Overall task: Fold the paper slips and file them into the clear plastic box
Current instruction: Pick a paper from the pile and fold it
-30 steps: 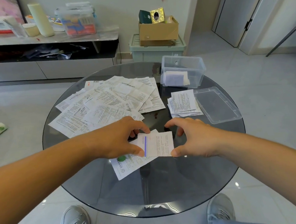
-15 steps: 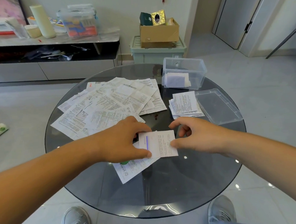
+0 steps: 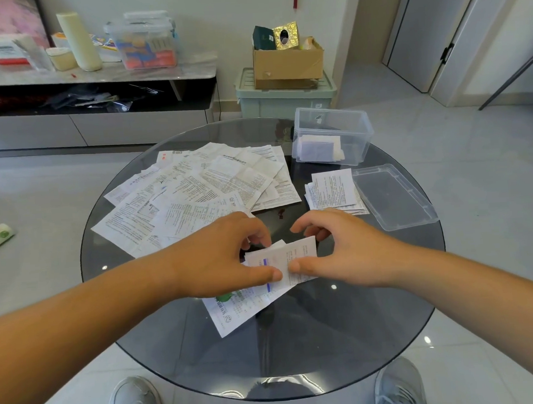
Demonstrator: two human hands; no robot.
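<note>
- Paper slip [image 3: 289,256]: lower centre of frame, on the glass table [image 3: 329,338], lying across a larger green-logo sheet [image 3: 240,306]; both thumbs [image 3: 276,274] pressed on its near edge, tips almost touching; other fingers [image 3: 307,230] curled at its far edge
- Left hand [image 3: 218,254] and right hand [image 3: 349,246]: each pinches the slip, neither released; slip looks part-folded, far flap raised, not flat yet
- To do it well, my read: line up the edges before pressing; anchor with one thumb, run the other along the crease; watch the green-logo sheet, it may slide along underneath
- Folded stack [image 3: 333,188]: right of centre, just beside the lid [image 3: 393,197]; match its size, else the slip may not sit flat in the box
- Clear plastic box [image 3: 361,139]: upper right of the table, open, some folded paper inside; well apart from the hands
- Unfolded pile [image 3: 196,190]: left of centre, above the left hand; plenty left to fold
</note>
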